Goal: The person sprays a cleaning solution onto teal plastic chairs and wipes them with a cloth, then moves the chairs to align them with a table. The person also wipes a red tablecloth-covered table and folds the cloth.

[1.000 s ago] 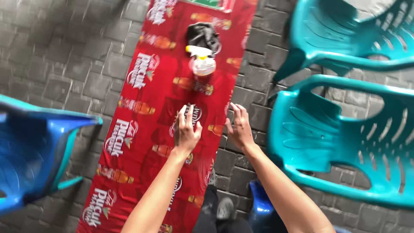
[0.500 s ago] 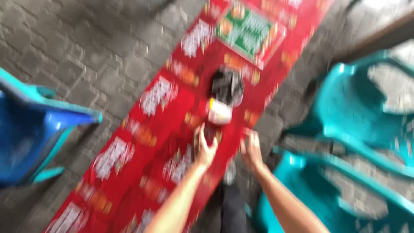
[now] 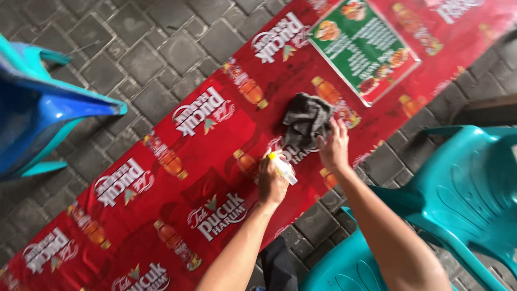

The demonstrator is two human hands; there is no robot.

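A long red printed banner [image 3: 161, 215] covers a narrow table that runs diagonally across the view. My left hand [image 3: 271, 183] is closed around a small white spray bottle with a yellow nozzle [image 3: 284, 168], held just above the banner. My right hand [image 3: 334, 146] touches the lower edge of a crumpled dark grey cloth [image 3: 307, 121] that lies on the banner, fingers spread on it. A green printed menu card [image 3: 363, 46] lies flat further up the table.
Teal plastic chairs [image 3: 463, 199] stand close at the right, beside my right arm. A blue and teal plastic chair [image 3: 37, 113] stands at the left. Grey paving stones [image 3: 134, 48] show on both sides of the table.
The view has swung, so the table now runs diagonally. My left hand has taken hold of the spray bottle, which stood beside the cloth before. My right hand has reached the grey cloth.
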